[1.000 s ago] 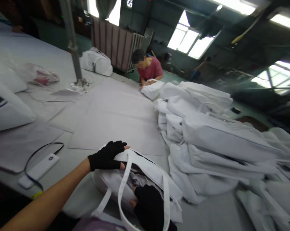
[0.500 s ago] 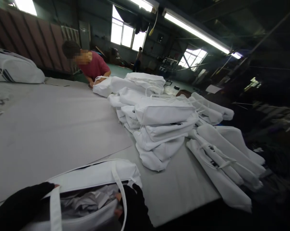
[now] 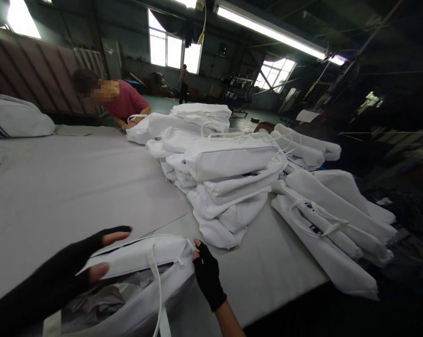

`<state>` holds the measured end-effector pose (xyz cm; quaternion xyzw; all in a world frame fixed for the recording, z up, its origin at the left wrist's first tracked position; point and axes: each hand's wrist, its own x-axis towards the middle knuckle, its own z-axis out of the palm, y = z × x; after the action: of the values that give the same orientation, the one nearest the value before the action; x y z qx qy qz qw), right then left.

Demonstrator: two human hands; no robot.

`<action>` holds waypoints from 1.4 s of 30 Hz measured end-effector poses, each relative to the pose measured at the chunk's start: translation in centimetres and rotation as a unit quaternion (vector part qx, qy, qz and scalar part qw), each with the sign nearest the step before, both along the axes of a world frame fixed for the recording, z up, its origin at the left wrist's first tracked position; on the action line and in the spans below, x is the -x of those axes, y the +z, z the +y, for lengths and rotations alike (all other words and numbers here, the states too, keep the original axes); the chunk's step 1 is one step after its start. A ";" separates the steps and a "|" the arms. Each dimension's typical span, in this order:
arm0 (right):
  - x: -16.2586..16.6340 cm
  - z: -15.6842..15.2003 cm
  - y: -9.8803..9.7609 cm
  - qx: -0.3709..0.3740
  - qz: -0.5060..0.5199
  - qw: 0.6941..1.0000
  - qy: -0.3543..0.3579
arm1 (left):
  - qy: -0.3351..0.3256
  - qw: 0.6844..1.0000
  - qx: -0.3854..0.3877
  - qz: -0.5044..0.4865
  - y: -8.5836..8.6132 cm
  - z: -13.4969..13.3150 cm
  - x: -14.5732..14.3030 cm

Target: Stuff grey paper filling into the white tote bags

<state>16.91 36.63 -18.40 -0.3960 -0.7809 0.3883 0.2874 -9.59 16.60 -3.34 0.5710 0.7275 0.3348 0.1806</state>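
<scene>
Nearest, at 7 o'clock, your left hand (image 3: 71,271), in a black fingerless glove, has its grip pinching the top edge of the white bag (image 3: 141,276), thumb under, fingers over. Bag lies open on the tabletop (image 3: 74,187) w/ crumpled paper (image 3: 102,299) inside. Your right hand (image 3: 207,276) at 6 o'clock pinches the bag's end corner. Farther, at 1 o'clock, a stack of white bags (image 3: 229,182); more bags (image 3: 331,215) at 3. Farthest, at 11, a co-worker (image 3: 122,103) in a red shirt bends over another bag.
</scene>
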 end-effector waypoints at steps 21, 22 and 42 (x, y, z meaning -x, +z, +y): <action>1.8 -0.6 5.1 -0.008 -0.151 0.978 0.143 | -0.021 0.949 0.277 0.152 -8.4 1.7 -2.5; 1.9 -0.3 5.2 -0.012 -0.158 0.978 0.137 | -0.017 0.946 0.287 0.151 -8.7 1.7 -2.9; 3.9 0.8 7.6 0.290 -0.073 0.903 0.308 | 0.002 0.945 0.294 0.146 -6.8 -1.9 -1.1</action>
<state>13.03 37.44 -10.83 -0.2285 -0.7357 0.6368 -0.0320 -8.54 14.72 -10.11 0.5335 0.8134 0.0191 0.2311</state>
